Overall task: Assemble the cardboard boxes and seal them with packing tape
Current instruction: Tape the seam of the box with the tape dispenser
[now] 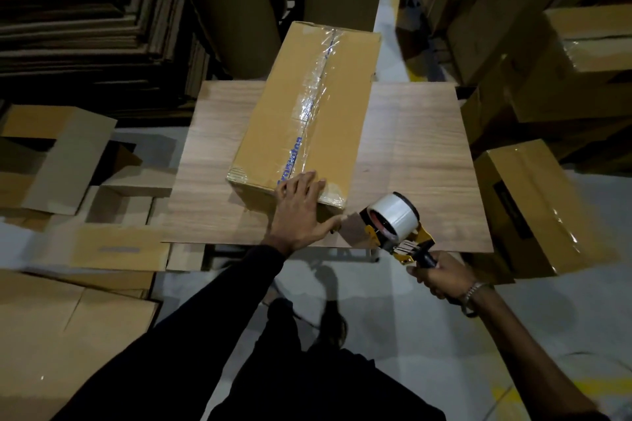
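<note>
Pressing the near end of a taped cardboard box (301, 116) on the wooden table (424, 154).

Left hand (301, 212) lies flat, fingers spread over the box's front edge; right hand (441, 277) grips the tape dispenser (396, 225) just beside it. Glossy clear tape runs along the closed top seam, over blue lettering too blurred to read.

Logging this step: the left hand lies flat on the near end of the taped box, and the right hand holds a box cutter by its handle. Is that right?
Not quite. The head view shows the right hand holding a tape dispenser, not a box cutter. The rest stands: the left hand lies flat on the near end of the taped box.
</note>
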Motion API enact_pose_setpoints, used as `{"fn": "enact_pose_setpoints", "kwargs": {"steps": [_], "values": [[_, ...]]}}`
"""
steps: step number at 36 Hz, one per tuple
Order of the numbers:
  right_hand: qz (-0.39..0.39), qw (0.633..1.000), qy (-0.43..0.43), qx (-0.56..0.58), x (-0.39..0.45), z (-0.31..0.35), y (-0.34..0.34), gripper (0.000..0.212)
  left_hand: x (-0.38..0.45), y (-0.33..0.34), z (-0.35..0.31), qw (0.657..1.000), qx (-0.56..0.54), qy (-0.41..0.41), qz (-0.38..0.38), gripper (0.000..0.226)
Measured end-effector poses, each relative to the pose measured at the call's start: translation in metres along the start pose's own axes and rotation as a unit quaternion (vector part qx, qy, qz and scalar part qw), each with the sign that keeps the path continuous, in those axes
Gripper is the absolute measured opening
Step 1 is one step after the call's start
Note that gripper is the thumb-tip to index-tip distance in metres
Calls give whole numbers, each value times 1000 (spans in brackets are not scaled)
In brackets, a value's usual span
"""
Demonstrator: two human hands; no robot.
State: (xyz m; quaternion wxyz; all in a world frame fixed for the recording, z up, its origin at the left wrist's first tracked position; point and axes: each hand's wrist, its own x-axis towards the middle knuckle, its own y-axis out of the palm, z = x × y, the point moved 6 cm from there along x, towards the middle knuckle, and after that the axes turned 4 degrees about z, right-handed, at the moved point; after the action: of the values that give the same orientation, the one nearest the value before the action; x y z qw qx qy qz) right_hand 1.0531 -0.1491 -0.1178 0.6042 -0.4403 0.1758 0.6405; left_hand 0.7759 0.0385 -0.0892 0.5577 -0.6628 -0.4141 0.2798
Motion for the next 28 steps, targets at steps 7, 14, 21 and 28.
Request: {"fn": "enact_pose_setpoints", "kwargs": {"steps": [7, 14, 21, 28], "values": [[-51, 993, -34, 97, 3, 14, 3, 25, 0, 8, -10, 996, 85, -5, 23, 84], [-55, 987, -74, 131, -7, 45, 12, 25, -11, 12, 14, 988, 85, 125, 27, 63], [-36, 984, -77, 154, -21, 55, 11, 22, -24, -22, 112, 1000, 22, -13, 7, 67], [-64, 973, -100, 197, -8, 74, 16, 27, -33, -26, 170, 975, -166, -140, -40, 72]]}}
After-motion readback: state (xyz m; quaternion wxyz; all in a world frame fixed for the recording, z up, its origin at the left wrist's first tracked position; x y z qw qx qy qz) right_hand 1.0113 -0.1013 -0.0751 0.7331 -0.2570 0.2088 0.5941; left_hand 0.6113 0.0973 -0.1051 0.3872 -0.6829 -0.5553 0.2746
